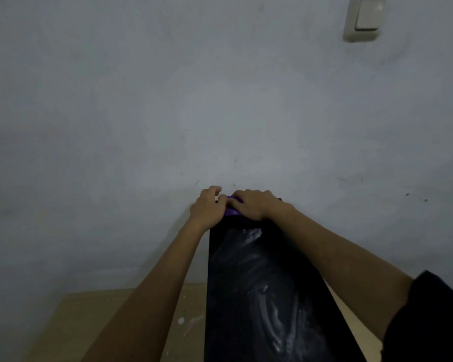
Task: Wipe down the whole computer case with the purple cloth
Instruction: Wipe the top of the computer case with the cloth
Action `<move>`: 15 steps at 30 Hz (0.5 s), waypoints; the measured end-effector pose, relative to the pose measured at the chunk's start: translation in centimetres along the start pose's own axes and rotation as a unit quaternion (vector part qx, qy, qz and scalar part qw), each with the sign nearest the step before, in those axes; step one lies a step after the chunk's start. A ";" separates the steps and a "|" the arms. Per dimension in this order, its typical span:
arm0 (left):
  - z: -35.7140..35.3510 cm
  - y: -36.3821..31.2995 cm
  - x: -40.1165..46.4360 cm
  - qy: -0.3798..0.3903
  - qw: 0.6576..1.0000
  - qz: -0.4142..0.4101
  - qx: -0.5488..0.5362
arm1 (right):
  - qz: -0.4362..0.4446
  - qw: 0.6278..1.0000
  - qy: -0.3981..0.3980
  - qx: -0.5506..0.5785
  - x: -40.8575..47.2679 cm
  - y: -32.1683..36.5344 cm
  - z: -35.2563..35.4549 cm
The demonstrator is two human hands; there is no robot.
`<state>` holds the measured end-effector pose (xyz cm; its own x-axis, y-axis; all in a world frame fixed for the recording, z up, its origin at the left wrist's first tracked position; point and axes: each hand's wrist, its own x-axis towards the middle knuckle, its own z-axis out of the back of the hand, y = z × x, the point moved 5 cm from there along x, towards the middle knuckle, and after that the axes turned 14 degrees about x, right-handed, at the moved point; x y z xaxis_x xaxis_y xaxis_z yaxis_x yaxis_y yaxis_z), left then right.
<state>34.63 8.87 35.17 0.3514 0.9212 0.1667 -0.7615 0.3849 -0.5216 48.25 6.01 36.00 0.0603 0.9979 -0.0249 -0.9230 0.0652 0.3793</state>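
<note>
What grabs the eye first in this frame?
The tall black computer case, bottom centre, its glossy panel streaked with whitish smears. At its far end both hands meet on the purple cloth: left hand at the left edge, right hand pressing on top. Behind is bare grey wall, with a light switch top right.

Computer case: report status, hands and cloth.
Both hands at far end: left hand, right hand pressing purple cloth. Computer case top still streaked white. Nothing in the way.
</note>
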 end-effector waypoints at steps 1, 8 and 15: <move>-0.3 -0.5 -0.4 0.010 1.000 -0.003 -0.016 | 0.004 1.000 0.002 -0.014 -0.1 0.2 -0.4; -1.7 -1.1 -1.0 0.042 0.999 -0.013 -0.033 | -0.034 0.999 0.011 0.007 -1.1 -4.0 0.8; -2.0 -0.8 -0.8 0.043 0.999 -0.011 -0.011 | -0.082 0.996 -0.005 0.019 -1.6 -6.0 1.6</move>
<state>36.04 7.69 33.82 0.4141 0.9038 0.1075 -0.7407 0.4033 -0.5373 54.26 4.05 35.21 0.2128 0.9739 -0.0794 -0.8851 0.2265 0.4065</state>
